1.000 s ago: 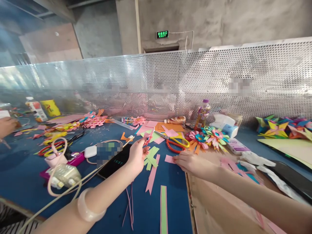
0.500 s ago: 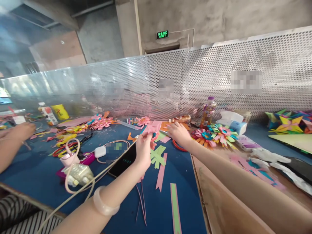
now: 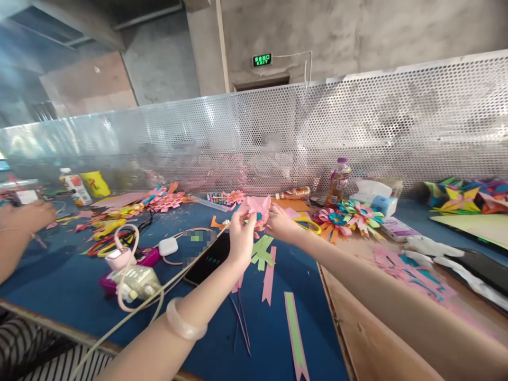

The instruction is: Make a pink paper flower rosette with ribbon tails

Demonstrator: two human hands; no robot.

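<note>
Above the blue table (image 3: pixel 59 286), my left hand (image 3: pixel 241 239) and my right hand (image 3: pixel 281 224) meet on a pink paper flower piece (image 3: pixel 254 207), each pinching one side of it. A pale bangle (image 3: pixel 183 321) sits on my left wrist. Green and pink paper strips (image 3: pixel 265 259) lie just under my hands. A black phone (image 3: pixel 209 259) lies left of my left hand. Scissors with yellow and red handles (image 3: pixel 308 223) rest behind my right hand.
Finished paper flowers (image 3: pixel 349 216), a drink bottle (image 3: pixel 337 182) and a tissue pack (image 3: pixel 375 200) stand at the back right. A cardboard sheet (image 3: pixel 377 338) covers the right side. Chargers and cables (image 3: pixel 130 270) lie left. Another person's hand (image 3: pixel 27 217) works at far left. A perforated metal screen (image 3: pixel 357 127) closes the back.
My right hand left the pink scrap on the table, reached back toward the scissors, then came in to join my left hand on the pink paper piece, which rose slightly.
</note>
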